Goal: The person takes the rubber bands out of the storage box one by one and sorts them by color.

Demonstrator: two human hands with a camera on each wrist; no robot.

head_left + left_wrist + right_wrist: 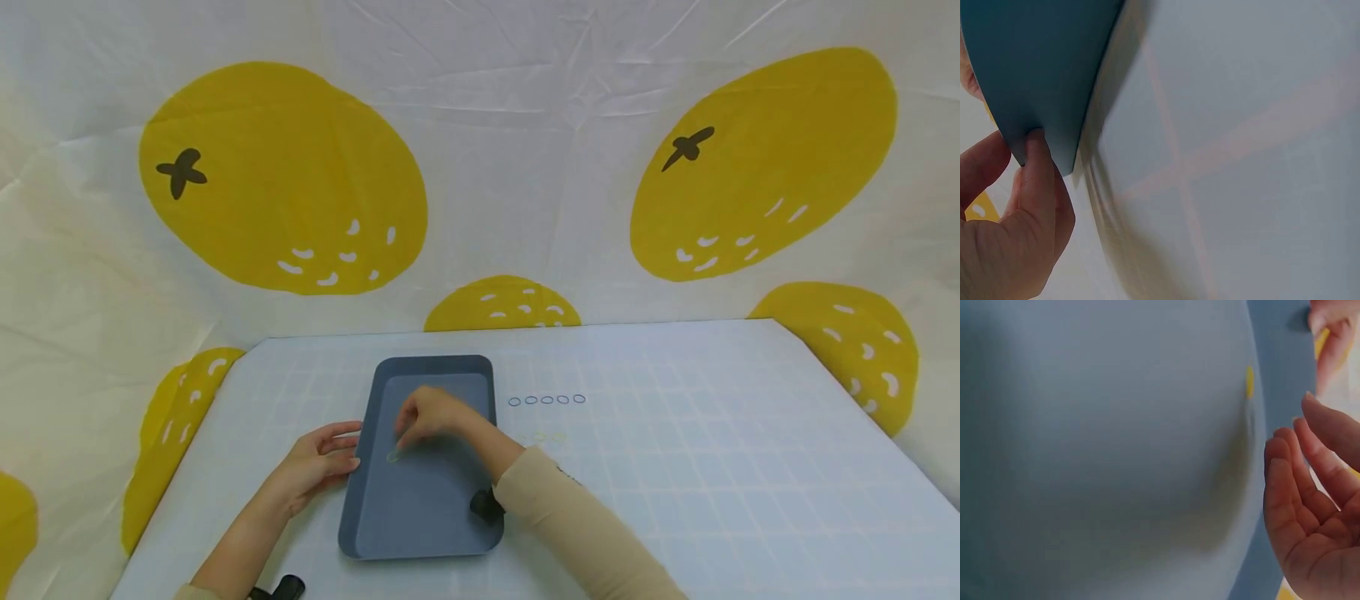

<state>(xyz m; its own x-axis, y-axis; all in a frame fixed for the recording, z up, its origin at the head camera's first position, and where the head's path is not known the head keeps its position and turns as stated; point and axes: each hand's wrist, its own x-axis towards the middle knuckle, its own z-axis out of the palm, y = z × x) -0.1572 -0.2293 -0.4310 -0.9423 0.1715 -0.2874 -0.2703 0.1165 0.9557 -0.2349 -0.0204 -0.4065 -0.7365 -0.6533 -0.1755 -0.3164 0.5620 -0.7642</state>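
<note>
ring (393, 457): small yellow one on tray (420, 517) floor, just under our right hand (429, 417) fingertips | right fingers loosely spread, holding nothing | left hand (318, 462) steadies tray's left rim, fingers straight | we'd best keep the tray still, withdraw gently

Evenly lit from above, soft and bright — faint shadows only under the blue-grey plastic tray (420, 533) and beige sleeve (570, 525). Mild wide-angle bending at head-view edges. Both wrist views close, blurred, out of focus — somewhat dimmer.
</note>
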